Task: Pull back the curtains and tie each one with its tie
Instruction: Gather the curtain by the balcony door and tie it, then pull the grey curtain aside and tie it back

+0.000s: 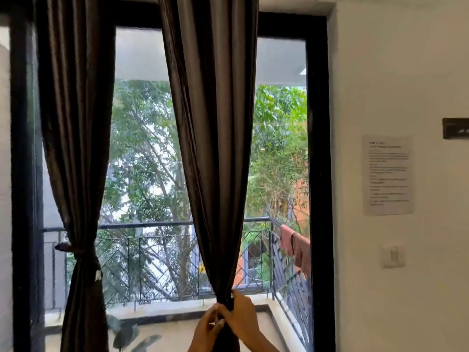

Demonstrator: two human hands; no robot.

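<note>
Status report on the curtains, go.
Both hands, left and right, gripping the gathered right curtain. Left curtain already tied with its tie. Nothing in the way.

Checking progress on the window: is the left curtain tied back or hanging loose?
Tied back. The left curtain is cinched narrow by a tie at railing height, and flares again below it.
</note>
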